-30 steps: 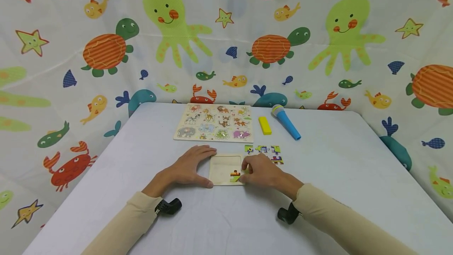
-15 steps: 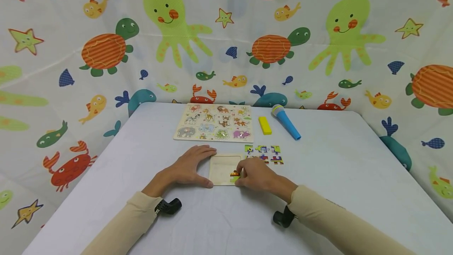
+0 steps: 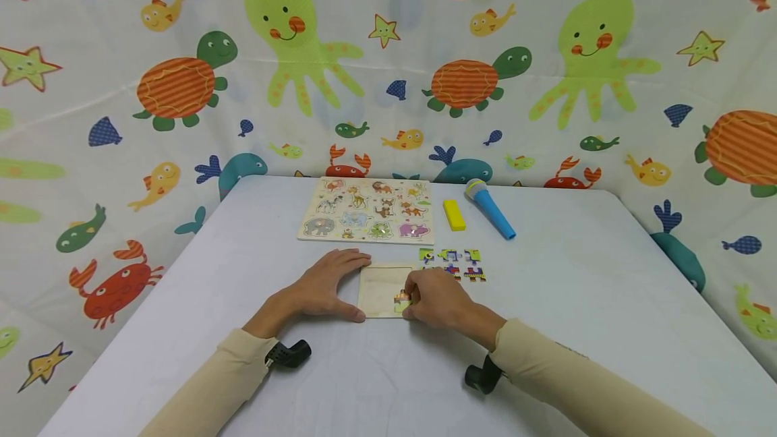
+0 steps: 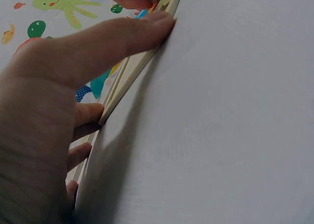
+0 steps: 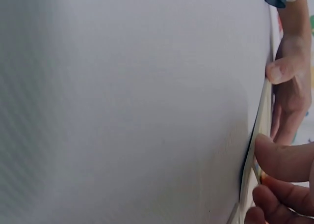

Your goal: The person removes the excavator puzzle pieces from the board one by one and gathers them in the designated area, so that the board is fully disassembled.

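A shallow wooden puzzle tray [image 3: 379, 288] lies on the white table in the head view. My left hand [image 3: 324, 285] holds its left side, thumb at the near corner and index fingertip at the far one. In the left wrist view the left thumb [image 4: 132, 35] lies along the tray's edge. My right hand [image 3: 440, 295] pinches a small jigsaw piece [image 3: 400, 301] in the tray's near right corner; its fingers hide part of the piece. Several loose jigsaw pieces [image 3: 473, 275] lie just beyond the right hand, partly covered by it.
Behind the tray lies a wooden animal puzzle board [image 3: 367, 211]. To its right are a yellow block [image 3: 454, 215] and a blue toy microphone [image 3: 493, 211]. A sea-animal printed cloth [image 3: 388, 100] hangs at the table's far edge.
My right hand has shifted slightly left, onto the jigsaw piece at the tray's corner, and the piece now looks paler. More loose pieces show behind it. The left hand stays put.
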Demonstrator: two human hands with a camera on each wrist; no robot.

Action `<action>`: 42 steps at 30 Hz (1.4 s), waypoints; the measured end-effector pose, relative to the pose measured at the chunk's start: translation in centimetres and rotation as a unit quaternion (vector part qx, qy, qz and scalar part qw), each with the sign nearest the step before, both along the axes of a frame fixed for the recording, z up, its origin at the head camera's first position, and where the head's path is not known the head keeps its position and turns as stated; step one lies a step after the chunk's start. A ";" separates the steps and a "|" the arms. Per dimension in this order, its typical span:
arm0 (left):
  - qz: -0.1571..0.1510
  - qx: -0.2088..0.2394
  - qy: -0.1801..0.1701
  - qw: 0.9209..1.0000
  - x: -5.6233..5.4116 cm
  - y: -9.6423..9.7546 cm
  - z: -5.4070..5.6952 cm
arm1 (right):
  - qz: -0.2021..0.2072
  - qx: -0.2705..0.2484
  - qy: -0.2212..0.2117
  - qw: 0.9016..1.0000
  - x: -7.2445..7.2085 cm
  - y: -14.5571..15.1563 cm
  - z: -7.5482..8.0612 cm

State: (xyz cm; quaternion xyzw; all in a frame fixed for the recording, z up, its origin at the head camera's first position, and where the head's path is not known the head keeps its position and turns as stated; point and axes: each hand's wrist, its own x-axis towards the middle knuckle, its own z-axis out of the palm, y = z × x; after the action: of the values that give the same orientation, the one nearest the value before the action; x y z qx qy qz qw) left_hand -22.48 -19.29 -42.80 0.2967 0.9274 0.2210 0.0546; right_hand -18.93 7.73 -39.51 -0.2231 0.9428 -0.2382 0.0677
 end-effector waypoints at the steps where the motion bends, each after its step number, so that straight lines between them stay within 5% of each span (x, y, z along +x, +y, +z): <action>1: 0.000 0.000 0.001 1.000 0.0 0.0 0.0 | -0.004 0.002 0.006 1.000 0.0 -0.1 0.0; 24: 0.003 -0.005 -0.003 1.000 0.0 0.0 0.0 | -0.031 -0.120 -0.028 0.992 0.1 0.1 -0.4; 34: -0.007 -0.005 0.003 1.000 0.0 0.0 0.1 | -0.091 -0.195 -0.053 0.975 -0.3 0.9 1.3; 42: -0.012 0.001 0.005 1.000 0.1 0.0 0.3 | -0.124 -0.198 -0.054 0.971 -0.9 2.6 2.5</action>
State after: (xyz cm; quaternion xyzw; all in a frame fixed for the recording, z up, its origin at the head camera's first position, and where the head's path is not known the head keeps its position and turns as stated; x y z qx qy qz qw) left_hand -22.35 -19.33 -42.53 0.3092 0.9238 0.2198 0.0526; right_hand -19.80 10.35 -36.99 -0.0998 0.8924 -0.4381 0.0428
